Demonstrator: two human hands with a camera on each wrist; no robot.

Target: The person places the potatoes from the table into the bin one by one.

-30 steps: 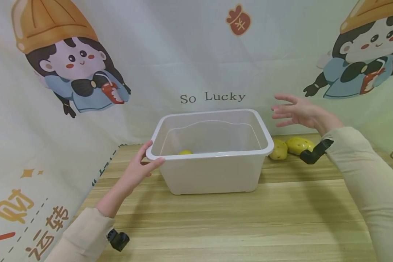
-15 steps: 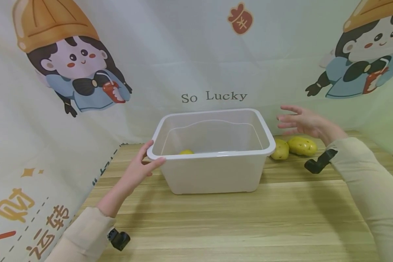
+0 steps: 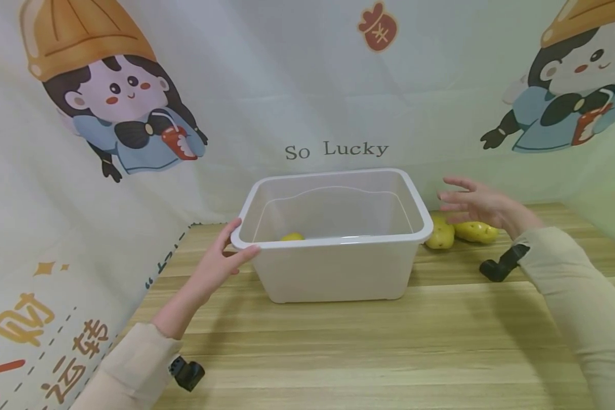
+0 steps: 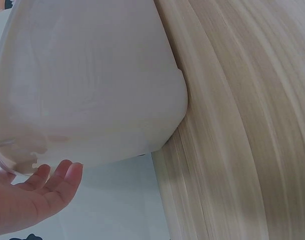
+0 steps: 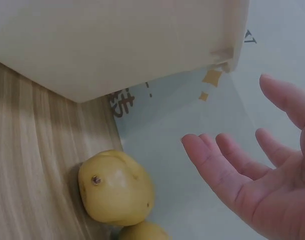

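Note:
A white plastic bin (image 3: 333, 273) stands on the wooden table, with the top of something yellow and rounded (image 3: 292, 236) visible inside. My left hand (image 3: 217, 269) holds its front left corner, thumb over the front rim and index finger along the left rim; the other fingers curl beside the wall in the left wrist view. To the bin's right lie two yellow potatoes, a nearer one (image 3: 441, 234) and a longer one (image 3: 476, 232). Above them hovers my right hand (image 3: 484, 209), fingers spread, holding nothing. In the right wrist view the nearer potato (image 5: 117, 187) sits below the fingertips.
A printed cloth (image 3: 333, 102) hangs behind the table (image 3: 364, 353) and along its left side. Black mounts sit on both wrists, the left mount (image 3: 187, 373) and the right mount (image 3: 503, 264).
My right hand has come down and slightly to the right, toward the potatoes. The left hand keeps its place on the bin's corner; the view has shifted slightly.

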